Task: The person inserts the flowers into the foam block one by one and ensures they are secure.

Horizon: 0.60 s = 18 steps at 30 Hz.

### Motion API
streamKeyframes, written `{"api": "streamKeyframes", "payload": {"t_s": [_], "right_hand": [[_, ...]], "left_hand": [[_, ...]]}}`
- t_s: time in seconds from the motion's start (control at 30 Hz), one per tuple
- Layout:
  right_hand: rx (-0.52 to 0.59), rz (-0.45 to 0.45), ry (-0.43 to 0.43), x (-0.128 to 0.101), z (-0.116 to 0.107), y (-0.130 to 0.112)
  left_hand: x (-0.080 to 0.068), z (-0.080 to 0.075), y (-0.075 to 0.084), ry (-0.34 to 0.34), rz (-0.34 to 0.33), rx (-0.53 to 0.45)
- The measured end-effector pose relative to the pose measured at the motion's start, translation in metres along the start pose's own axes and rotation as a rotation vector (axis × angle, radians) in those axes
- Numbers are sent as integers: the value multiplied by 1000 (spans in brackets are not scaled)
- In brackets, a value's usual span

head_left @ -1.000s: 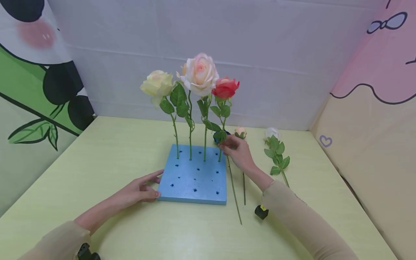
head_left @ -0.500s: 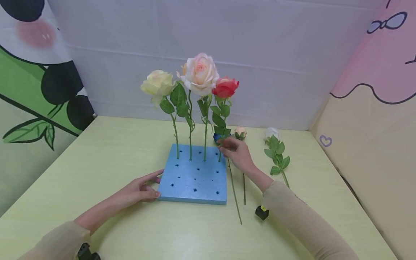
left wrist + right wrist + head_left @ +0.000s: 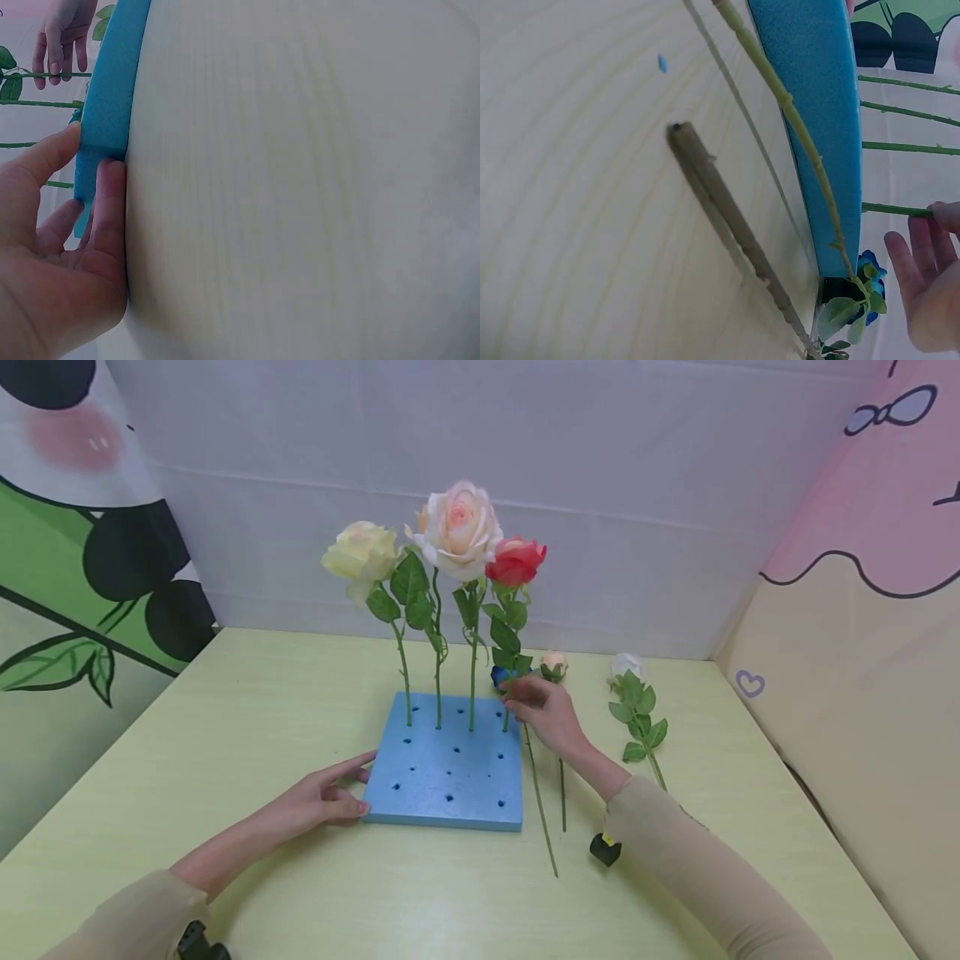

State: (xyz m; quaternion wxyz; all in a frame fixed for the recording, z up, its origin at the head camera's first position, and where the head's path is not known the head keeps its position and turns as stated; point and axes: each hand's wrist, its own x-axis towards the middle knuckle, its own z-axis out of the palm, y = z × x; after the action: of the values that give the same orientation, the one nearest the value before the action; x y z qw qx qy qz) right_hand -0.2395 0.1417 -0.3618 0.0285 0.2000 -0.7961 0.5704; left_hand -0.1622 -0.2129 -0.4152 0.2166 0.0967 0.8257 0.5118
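Red rose point(image 3: 516, 560) upright in far-right hole of blue foam block point(image 3: 448, 772); stem axis vertical.

Right hand point(image 3: 546, 708) at the lower stem point(image 3: 507, 714), fingertips around it just above the foam; firm pinch or light touch: cannot tell. Left hand point(image 3: 318, 795) well apart, fingers straight, pressing the block's near-left edge. Three other roses stand in the same back row. Loose stems point(image 3: 542, 806) lie on the table point(image 3: 225, 710), right of the block.
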Motion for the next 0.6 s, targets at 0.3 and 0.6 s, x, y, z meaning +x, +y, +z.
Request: {"api": "streamKeyframes", "payload": {"t_s": [0.3,0.6], "right_hand": [[2,12,6,7,1,21],[-47,6,36,8,-1,32]], "left_hand": [[0,1,0,-6,9,-15],[-1,1,0,-8,11,-9]]}}
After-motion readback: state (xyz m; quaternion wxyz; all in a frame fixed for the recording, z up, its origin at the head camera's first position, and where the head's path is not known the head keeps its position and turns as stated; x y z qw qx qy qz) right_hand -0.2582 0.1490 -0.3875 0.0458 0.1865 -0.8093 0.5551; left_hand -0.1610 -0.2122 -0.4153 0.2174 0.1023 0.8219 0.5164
